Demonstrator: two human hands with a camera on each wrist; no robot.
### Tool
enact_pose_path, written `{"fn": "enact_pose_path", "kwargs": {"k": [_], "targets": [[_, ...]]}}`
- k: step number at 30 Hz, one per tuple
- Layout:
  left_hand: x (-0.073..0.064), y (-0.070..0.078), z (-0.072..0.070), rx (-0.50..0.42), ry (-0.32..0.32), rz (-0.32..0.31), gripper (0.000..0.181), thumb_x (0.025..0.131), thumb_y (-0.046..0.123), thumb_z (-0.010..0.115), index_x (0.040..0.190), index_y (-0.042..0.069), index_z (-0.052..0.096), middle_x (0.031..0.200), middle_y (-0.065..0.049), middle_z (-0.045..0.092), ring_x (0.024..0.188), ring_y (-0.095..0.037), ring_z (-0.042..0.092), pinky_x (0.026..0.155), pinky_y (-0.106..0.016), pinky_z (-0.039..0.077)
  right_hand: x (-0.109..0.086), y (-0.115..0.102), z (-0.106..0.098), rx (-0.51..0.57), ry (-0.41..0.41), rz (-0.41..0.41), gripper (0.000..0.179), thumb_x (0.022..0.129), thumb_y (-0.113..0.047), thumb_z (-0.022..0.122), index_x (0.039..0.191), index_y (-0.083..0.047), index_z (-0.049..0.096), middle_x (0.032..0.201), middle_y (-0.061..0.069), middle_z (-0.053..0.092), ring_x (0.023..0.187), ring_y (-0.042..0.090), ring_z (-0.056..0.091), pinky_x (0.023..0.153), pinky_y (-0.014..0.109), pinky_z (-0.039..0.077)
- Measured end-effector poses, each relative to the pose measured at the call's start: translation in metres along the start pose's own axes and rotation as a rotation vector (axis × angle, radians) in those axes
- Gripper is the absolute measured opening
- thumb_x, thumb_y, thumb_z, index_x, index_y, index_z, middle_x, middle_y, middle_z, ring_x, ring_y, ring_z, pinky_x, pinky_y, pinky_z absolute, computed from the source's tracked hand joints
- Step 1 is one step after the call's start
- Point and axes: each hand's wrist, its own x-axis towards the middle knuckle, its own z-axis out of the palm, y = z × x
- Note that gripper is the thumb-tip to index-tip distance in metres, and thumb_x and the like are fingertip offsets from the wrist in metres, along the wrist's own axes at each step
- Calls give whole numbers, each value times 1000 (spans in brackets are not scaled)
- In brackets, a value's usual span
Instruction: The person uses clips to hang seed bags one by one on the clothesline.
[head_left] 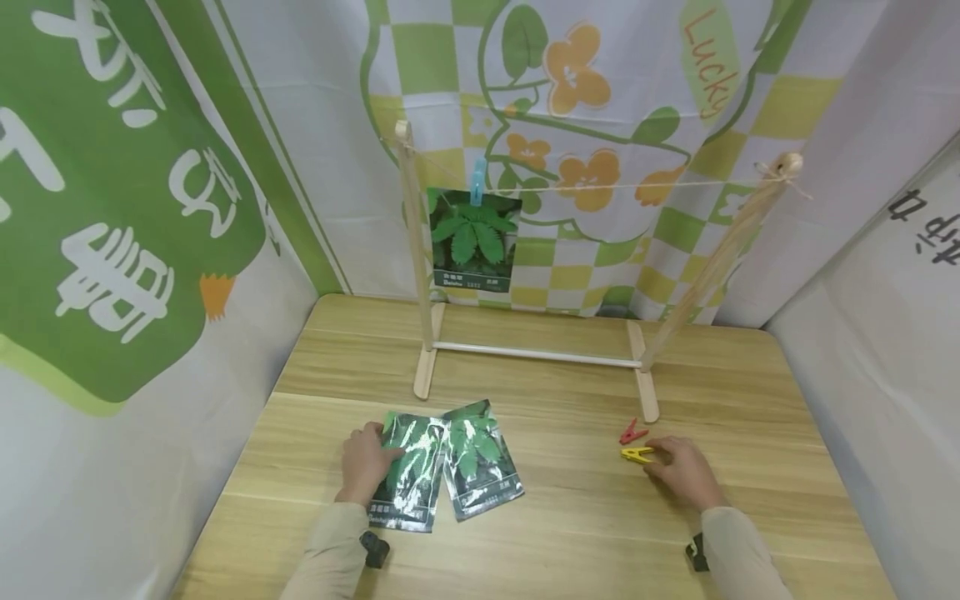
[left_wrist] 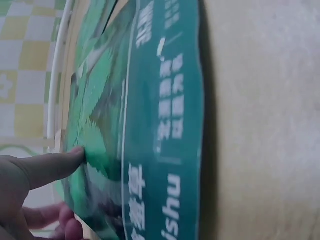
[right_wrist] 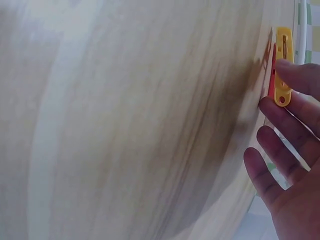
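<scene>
Pinching the left packet (head_left: 412, 487) at its 9 o'clock edge, the left hand (head_left: 363, 463) is pressing its thumb on the printed leaves, while its other fingers are curling by the edge. The right packet (head_left: 483, 463) is lying at the left one's 3 o'clock on the desk (head_left: 570, 533). Well apart, at the packets' 3 o'clock, the right hand (head_left: 684, 473) is holding the yellow clip (head_left: 634, 454) narrowly between thumb and index finger, its other fingers spreading loosely; whether the clip is touching the desk, I cannot tell. The red clip (head_left: 632, 432) is lying just beside it, at its 12 o'clock. At the desk's 12 o'clock, a wooden rack (head_left: 536, 355) is standing, its cord (head_left: 600, 187) stretching between two posts. Near the rack's 10 o'clock, the third packet (head_left: 474, 242) is hanging from the cord under a blue clip (head_left: 477, 183).
</scene>
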Motion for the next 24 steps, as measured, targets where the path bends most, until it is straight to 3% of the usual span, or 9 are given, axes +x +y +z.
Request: {"fn": "enact_pose_path", "kwargs": {"k": [3,7,11,20,24], "targets": [[3,-4,-3,-63,-4,2,51,81,18,77,117,-13,59,94,-23,65,80,-30,60,67,-39,51,-1,0,0,16,-4,1,41,82,-17,75,118,1,66,121,22,65,113,42,56,98,60,44],[5,-7,-7,-168,-31,-31,42,84,15,73,115,-11,61,97,-21,67,85,-29,63,73,-40,54,-1,2,-1,60,-2,7,42,82,-18,75,119,2,65,122,23,65,112,42,56,96,60,45],[7,-7,-11,-246,-68,-70,39,88,14,68,118,-9,60,106,-24,67,93,-33,64,80,-43,55,-2,2,-1,117,-2,25,44,84,-17,74,121,3,64,119,22,65,107,38,60,91,54,51],[8,-11,-14,-388,-111,-147,37,89,16,67,117,-7,62,103,-22,68,87,-26,64,73,-33,54,-5,-4,-4,209,20,52,42,89,-13,68,126,6,60,116,22,64,104,34,63,89,47,54],[8,-11,-15,-419,-122,-164,34,90,16,67,114,-7,64,103,-21,69,91,-27,63,78,-36,53,-4,-7,-7,265,12,90,43,88,-13,69,125,6,59,114,21,65,103,32,62,87,41,55]]}}
